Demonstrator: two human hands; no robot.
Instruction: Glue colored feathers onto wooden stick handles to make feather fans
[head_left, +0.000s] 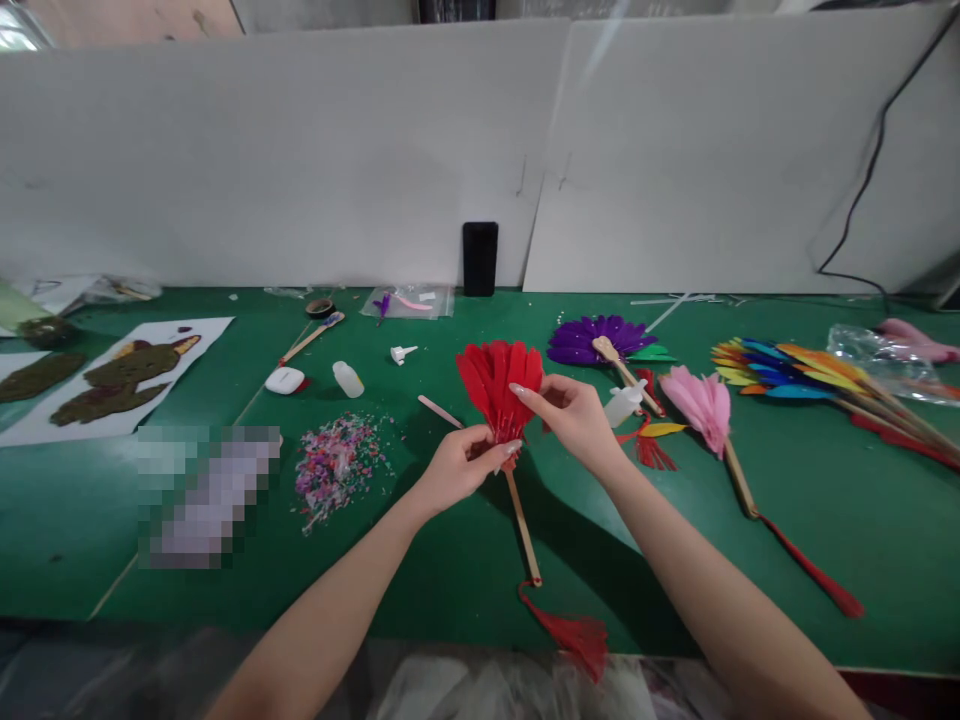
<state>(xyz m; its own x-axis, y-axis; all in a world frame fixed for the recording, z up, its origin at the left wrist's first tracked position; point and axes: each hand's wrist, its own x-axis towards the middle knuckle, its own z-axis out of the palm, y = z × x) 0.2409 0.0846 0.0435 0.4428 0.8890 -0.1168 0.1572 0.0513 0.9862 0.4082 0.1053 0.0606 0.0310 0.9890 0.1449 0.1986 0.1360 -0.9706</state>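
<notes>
A red feather fan (499, 375) with a wooden handle and a red tassel is held up over the green table. My left hand (465, 465) pinches the base of its feathers, thumb in front. At the right edge of the feathers, my right hand (574, 415) grips one between thumb and fingers. The handle (523, 528) slants down toward me, and the tassel (574, 640) hangs at the table's front edge. Just right of my right hand lies a white squeeze bottle (625, 404). Left of my left hand spreads a pile of colourful sequins or flakes (341, 462).
A purple feather fan (592, 340), a pink feather fan (701, 405) and multicoloured feather fans (795, 370) lie on the right. A black phone (480, 260) leans against the white back panel. On the left are a small bottle (348, 379), a white case (285, 380) and a picture sheet (127, 375).
</notes>
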